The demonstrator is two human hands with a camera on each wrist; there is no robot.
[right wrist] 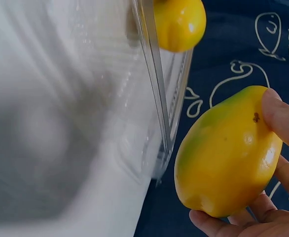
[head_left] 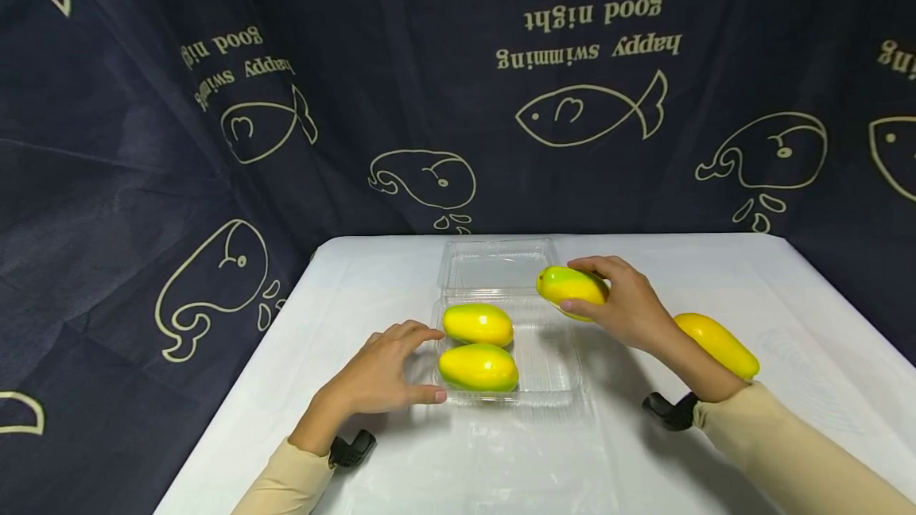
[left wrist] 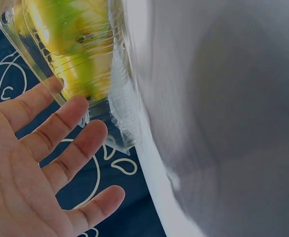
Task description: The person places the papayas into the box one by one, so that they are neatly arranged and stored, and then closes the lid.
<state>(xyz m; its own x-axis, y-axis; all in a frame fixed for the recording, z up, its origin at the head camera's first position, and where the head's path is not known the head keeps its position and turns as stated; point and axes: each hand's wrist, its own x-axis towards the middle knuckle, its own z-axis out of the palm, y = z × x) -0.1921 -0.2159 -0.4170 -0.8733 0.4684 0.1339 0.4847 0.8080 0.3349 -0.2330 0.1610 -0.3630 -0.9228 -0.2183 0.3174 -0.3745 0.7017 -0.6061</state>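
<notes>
My right hand (head_left: 626,304) grips a yellow-green mango (head_left: 570,289), thumb on one side and fingers on the other, raised near the right side of a clear plastic clamshell box (head_left: 547,360). In the right wrist view that mango (right wrist: 226,155) is apart from the box wall. Two more mangoes, a rear one (head_left: 478,324) and a front one (head_left: 478,367), lie side by side in the left half of the box. My left hand (head_left: 379,372) is at the box's left edge, fingers spread and loosely bent. In the left wrist view its fingertips (left wrist: 75,106) are by the box wall; contact is unclear.
Behind the base, the box's lid (head_left: 498,263) lies folded back on the white-covered table (head_left: 372,276). Another mango (head_left: 718,346) sits on the table at the right, partly behind my right forearm. A dark printed cloth (head_left: 458,86) hangs around the back and left.
</notes>
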